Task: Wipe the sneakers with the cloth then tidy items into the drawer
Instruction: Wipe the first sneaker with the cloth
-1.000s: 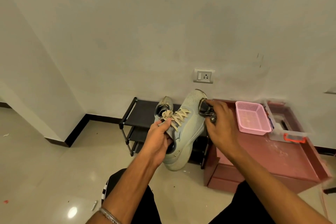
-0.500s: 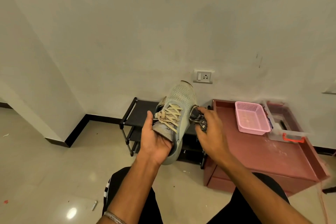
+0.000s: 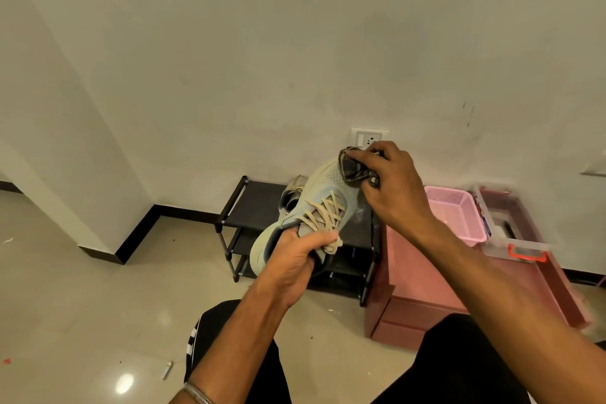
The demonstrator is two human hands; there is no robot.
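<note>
Head view: cloth [image 3: 352,169] has moved from the sneaker's [image 3: 314,207] side up to the toe at 12 o'clock, right hand [image 3: 392,188] fingers bunched tight on it, left hand [image 3: 295,259] fingers clamped on the collar and laces at 6 o'clock. Wiping still underway; second sneaker [image 3: 293,190] waits on the rack [image 3: 259,207] behind, and pink drawer unit [image 3: 423,302] at 3 o'clock looks untouched, so tidying isn't started.

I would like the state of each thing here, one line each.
Pale green mesh sneaker: lifted, toe upward, gripped at the collar by left hand.
Dark patterned cloth: bunched in right hand, pressed on the toe.
Second sneaker: resting on black shoe rack.
Pink plastic basket: upright on the pink cabinet.
</note>
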